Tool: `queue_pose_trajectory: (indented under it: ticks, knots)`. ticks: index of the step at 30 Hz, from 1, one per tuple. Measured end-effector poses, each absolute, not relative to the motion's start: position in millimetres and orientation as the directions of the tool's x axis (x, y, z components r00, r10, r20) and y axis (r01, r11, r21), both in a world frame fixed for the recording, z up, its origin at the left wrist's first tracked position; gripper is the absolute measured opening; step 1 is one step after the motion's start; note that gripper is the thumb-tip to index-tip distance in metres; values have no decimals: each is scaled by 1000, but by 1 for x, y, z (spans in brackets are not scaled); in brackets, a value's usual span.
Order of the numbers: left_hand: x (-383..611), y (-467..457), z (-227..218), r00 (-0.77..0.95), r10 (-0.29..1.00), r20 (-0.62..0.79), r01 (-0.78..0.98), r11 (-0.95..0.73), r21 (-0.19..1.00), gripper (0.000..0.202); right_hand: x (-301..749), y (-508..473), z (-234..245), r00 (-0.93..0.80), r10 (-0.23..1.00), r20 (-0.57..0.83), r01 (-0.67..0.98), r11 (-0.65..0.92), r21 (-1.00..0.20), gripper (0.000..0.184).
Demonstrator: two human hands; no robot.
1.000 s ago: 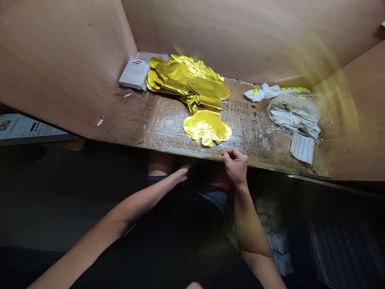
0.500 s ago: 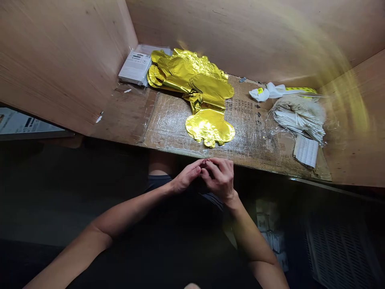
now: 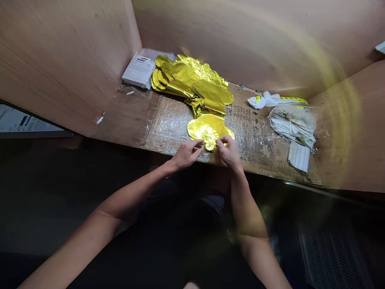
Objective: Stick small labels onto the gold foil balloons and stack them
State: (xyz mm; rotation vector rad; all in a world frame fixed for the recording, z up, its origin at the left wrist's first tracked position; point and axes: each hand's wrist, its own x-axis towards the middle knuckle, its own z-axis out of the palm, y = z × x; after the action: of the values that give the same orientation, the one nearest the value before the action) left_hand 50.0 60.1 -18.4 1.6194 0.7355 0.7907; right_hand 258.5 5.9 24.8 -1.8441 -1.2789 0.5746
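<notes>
Gold foil balloons (image 3: 212, 94) lie flat in a stack on the cardboard, their rounded lower lobes and short tab pointing towards me. My left hand (image 3: 187, 155) is beside the left edge of the tab, its thumb and forefinger slightly apart with nothing visible between them. On the tab's other side, my right hand (image 3: 230, 152) pinches the edge of the foil between thumb and forefinger. How many layers it holds is hidden.
Wooden walls enclose the cardboard-covered shelf (image 3: 168, 120). White packaged cards (image 3: 138, 71) are at the back left. To the right lie a bundle of white sticks (image 3: 293, 124), a crumpled white strip (image 3: 264, 99) and a folded white pad (image 3: 299, 156). A dark crate (image 3: 333, 257) stands below.
Both hands have moved forward from the shelf's front edge, where they were together, to the balloon's tab. They are now apart, and the right fingers have taken hold of the foil.
</notes>
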Motion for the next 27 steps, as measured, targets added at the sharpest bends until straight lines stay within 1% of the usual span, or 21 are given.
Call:
queue_pose_trajectory:
  ticks: [2,4,6,8,10,12,14,15,17,18,19,21,22,24,26,27]
  knots:
    - [57,75,-17,592,805,38,-56,-7,998,37,261,18,24,387,920,67,548,-171,-819,22]
    - [61,82,-14,640,769,-15,-157,150,976,36,258,23,27,347,934,88,547,-126,-827,24]
    - [63,84,-8,682,731,-11,-210,210,955,36,251,23,32,278,952,126,567,-57,-822,25]
    - [64,82,-3,705,708,33,-238,193,952,35,242,20,37,205,963,176,604,18,-797,23]
    - [64,81,-1,715,695,77,-241,141,960,34,232,17,41,157,956,248,653,88,-752,19]
    - [64,81,-1,721,687,88,-177,59,983,33,227,14,41,149,932,329,720,126,-683,17]
    - [62,83,-3,685,724,79,-13,-96,995,39,228,12,39,206,904,374,762,92,-641,20]
    - [61,84,-5,652,752,97,92,-206,974,44,231,13,38,261,895,361,755,43,-654,20]
    - [59,89,-9,605,772,197,283,-439,853,52,242,18,32,381,893,241,682,-95,-725,20]
    - [59,91,-11,614,747,255,340,-541,769,54,248,22,29,418,895,152,634,-168,-755,21]
    - [59,94,-13,647,704,295,366,-625,690,53,252,26,26,434,898,67,594,-230,-771,22]
    - [60,99,-18,728,615,303,370,-724,582,47,258,34,18,424,904,-54,575,-315,-755,25]
    - [61,100,-20,756,587,289,369,-748,552,43,258,36,15,420,904,-81,602,-345,-720,27]
    - [63,101,-25,787,559,262,374,-769,519,37,255,39,8,436,896,-80,701,-394,-595,31]
    - [65,101,-28,793,554,253,383,-776,501,34,254,37,4,475,880,-7,793,-432,-429,32]
    - [64,100,-29,794,552,253,384,-779,495,33,256,36,4,503,863,41,812,-456,-364,35]
